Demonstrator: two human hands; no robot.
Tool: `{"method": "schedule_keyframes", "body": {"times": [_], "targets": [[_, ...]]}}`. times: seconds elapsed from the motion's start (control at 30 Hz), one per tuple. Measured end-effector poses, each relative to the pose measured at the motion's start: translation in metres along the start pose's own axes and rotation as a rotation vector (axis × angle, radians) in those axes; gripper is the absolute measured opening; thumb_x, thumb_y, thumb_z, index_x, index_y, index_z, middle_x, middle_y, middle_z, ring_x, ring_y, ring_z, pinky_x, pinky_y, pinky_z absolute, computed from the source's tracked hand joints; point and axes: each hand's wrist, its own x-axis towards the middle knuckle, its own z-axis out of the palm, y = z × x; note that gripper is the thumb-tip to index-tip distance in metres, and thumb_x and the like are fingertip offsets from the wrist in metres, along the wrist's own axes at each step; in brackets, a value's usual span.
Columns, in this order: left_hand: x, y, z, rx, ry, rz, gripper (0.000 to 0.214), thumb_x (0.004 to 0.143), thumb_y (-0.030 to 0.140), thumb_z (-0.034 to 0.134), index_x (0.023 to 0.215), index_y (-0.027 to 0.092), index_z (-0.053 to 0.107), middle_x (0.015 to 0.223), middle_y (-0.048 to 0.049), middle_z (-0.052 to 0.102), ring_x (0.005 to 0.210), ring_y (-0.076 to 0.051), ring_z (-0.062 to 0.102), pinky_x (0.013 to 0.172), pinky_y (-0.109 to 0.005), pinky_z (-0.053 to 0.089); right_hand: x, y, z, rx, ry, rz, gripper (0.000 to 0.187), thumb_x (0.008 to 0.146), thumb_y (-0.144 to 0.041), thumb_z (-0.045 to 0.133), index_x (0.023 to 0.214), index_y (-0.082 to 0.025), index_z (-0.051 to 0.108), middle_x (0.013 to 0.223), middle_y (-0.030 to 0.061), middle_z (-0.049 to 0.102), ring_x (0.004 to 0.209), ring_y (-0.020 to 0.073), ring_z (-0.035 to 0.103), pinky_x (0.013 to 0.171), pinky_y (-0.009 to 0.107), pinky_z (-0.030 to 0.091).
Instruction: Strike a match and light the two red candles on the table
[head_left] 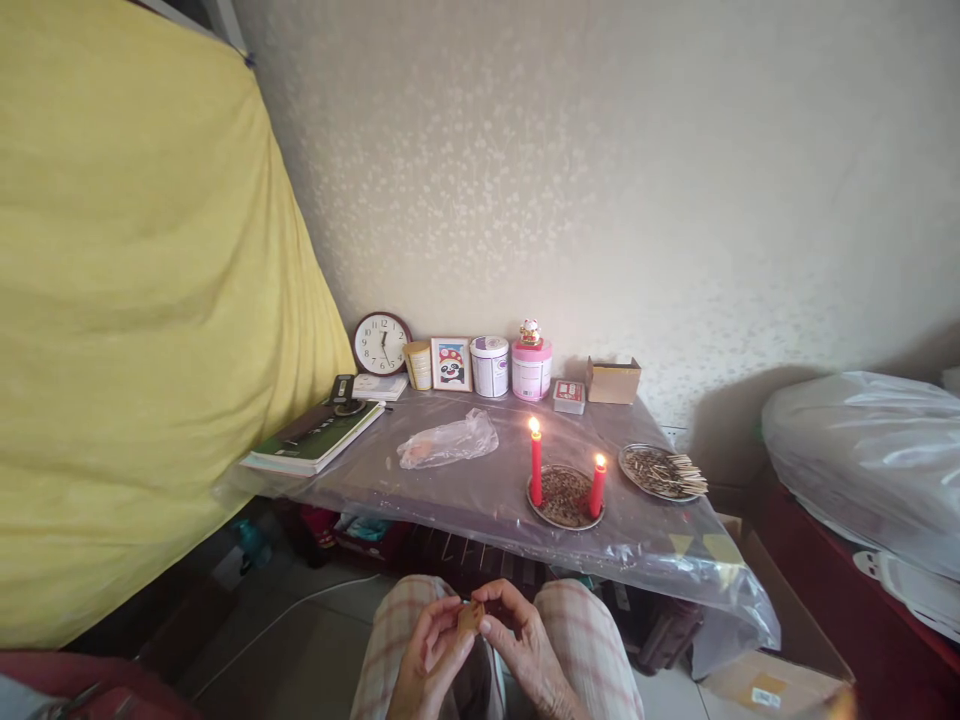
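Note:
Above my lap, my left hand [433, 650] and my right hand [525, 642] meet at a small tan boxy piece [470, 618], whose kind I cannot make out. Fingers of both hands pinch it from either side and partly hide it. Ahead on the plastic-covered table [450, 503], a tall lit red candle [536, 470] and a shorter lit red candle [597, 487] stand upright on a round metal plate [564, 524] with dark bits on it. To their right, a second plate [637, 487] carries dark burnt bits and several pale sticks [686, 475].
A crumpled plastic bag [450, 440] lies mid-table, with a green-covered book [319, 435] to its left. Along the wall stand a clock [382, 343], a panda picture [451, 365], tins [490, 367] and an open cardboard box [613, 382]. A yellow cloth [150, 280] hangs at left.

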Motion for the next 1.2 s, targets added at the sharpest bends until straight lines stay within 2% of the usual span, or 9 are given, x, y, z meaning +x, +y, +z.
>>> {"method": "schedule_keyframes", "body": {"times": [0.13, 0.3, 0.43, 0.63, 0.77, 0.87, 1.03, 1.2], "targets": [[0.000, 0.003, 0.003, -0.012, 0.006, -0.007, 0.060, 0.051, 0.060, 0.096, 0.092, 0.021, 0.076, 0.095, -0.0143, 0.084, 0.100, -0.036, 0.078, 0.094, -0.046, 0.060, 0.000, 0.002, -0.001, 0.002, 0.006, 0.003, 0.049, 0.082, -0.068, 0.075, 0.100, -0.023, 0.074, 0.095, 0.0052, 0.074, 0.090, 0.0250, 0.069, 0.086, 0.037, 0.055], [-0.002, 0.007, 0.004, -0.002, -0.012, 0.010, 0.060, 0.054, 0.059, 0.096, 0.095, 0.021, 0.075, 0.100, -0.0154, 0.084, 0.101, -0.037, 0.078, 0.094, -0.047, 0.059, 0.002, 0.004, 0.000, 0.011, 0.033, -0.045, 0.053, 0.077, -0.073, 0.075, 0.099, -0.025, 0.075, 0.094, 0.0057, 0.074, 0.090, 0.0271, 0.069, 0.084, 0.037, 0.056], [-0.004, 0.010, 0.006, -0.028, -0.031, 0.006, 0.059, 0.054, 0.057, 0.097, 0.095, 0.020, 0.075, 0.099, -0.0165, 0.084, 0.101, -0.038, 0.078, 0.093, -0.047, 0.060, 0.001, -0.001, -0.001, -0.026, -0.005, -0.031, 0.049, 0.079, -0.069, 0.077, 0.102, -0.025, 0.075, 0.099, 0.0062, 0.075, 0.096, 0.0282, 0.070, 0.087, 0.038, 0.056], [-0.005, 0.011, 0.008, -0.052, -0.027, 0.013, 0.057, 0.055, 0.055, 0.097, 0.095, 0.021, 0.076, 0.099, -0.0150, 0.083, 0.100, -0.036, 0.078, 0.092, -0.046, 0.060, 0.000, -0.003, -0.001, -0.062, 0.038, -0.085, 0.057, 0.077, -0.077, 0.073, 0.098, -0.025, 0.075, 0.098, 0.0072, 0.074, 0.094, 0.0286, 0.070, 0.085, 0.038, 0.057], [-0.006, 0.012, 0.007, -0.032, -0.033, 0.032, 0.056, 0.059, 0.057, 0.095, 0.097, 0.021, 0.076, 0.101, -0.0152, 0.083, 0.101, -0.037, 0.077, 0.092, -0.047, 0.060, -0.002, -0.009, -0.004, -0.131, -0.023, -0.063, 0.052, 0.081, -0.073, 0.073, 0.101, -0.025, 0.074, 0.103, 0.0076, 0.075, 0.099, 0.0287, 0.070, 0.091, 0.039, 0.056], [-0.006, 0.012, 0.007, -0.027, -0.036, 0.038, 0.056, 0.059, 0.058, 0.094, 0.098, 0.022, 0.075, 0.101, -0.0145, 0.083, 0.100, -0.036, 0.077, 0.090, -0.046, 0.060, -0.003, -0.012, -0.005, -0.137, -0.023, -0.065, 0.051, 0.082, -0.073, 0.072, 0.099, -0.025, 0.073, 0.104, 0.0072, 0.074, 0.102, 0.0291, 0.070, 0.094, 0.040, 0.055], [-0.005, 0.010, 0.007, -0.032, -0.040, 0.035, 0.054, 0.060, 0.057, 0.094, 0.097, 0.022, 0.075, 0.099, -0.0140, 0.083, 0.099, -0.036, 0.077, 0.090, -0.046, 0.060, -0.003, -0.017, -0.005, -0.156, -0.011, -0.077, 0.047, 0.083, -0.071, 0.073, 0.099, -0.026, 0.074, 0.101, 0.0059, 0.075, 0.099, 0.0286, 0.071, 0.093, 0.039, 0.056], [-0.004, 0.010, 0.007, -0.059, -0.042, 0.015, 0.053, 0.059, 0.055, 0.095, 0.096, 0.023, 0.076, 0.100, -0.0141, 0.084, 0.100, -0.037, 0.078, 0.093, -0.047, 0.060, -0.004, -0.028, -0.007, -0.213, -0.002, -0.105, 0.031, 0.084, -0.058, 0.077, 0.096, -0.029, 0.076, 0.100, 0.0043, 0.077, 0.096, 0.0278, 0.072, 0.089, 0.036, 0.059]]}}
